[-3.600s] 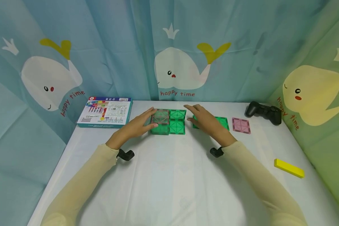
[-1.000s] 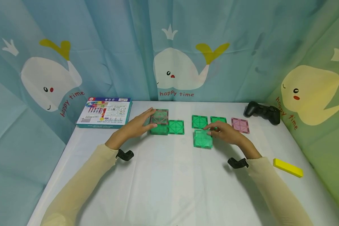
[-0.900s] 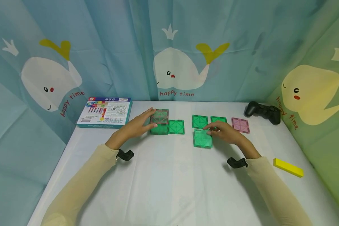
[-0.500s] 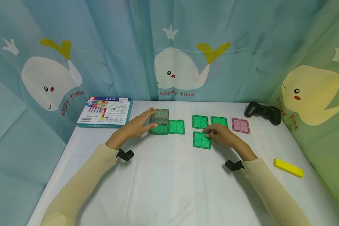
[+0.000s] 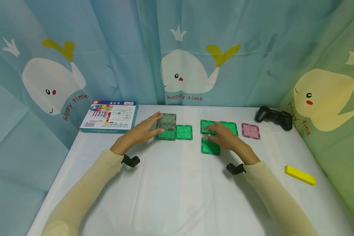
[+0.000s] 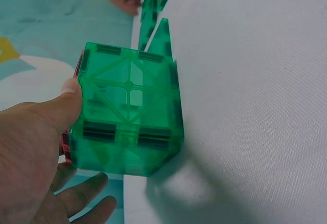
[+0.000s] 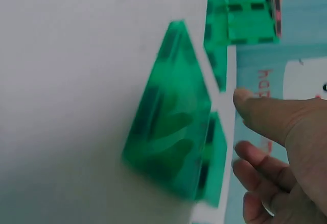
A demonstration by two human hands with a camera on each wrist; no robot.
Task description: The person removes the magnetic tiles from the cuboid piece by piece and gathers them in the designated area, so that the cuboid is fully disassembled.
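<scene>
It's "happy time" in red across the curtain (image 5: 121, 49), and the box (image 5: 111, 117), printed upside down from here, gives "five sets of" and "beaded boxes", finer print too small to read! Left hand (image 5: 135, 133): fingers apart, thumb touching the cube (image 5: 168, 135), a single tile (image 5: 184, 132) just beside it. Right hand (image 5: 224, 137): thumb and fingers apart over three green tiles (image 5: 210, 149); contact, cannot tell!

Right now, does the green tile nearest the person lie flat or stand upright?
The green tile lies flat: in the head view, its square face points upward.
</scene>
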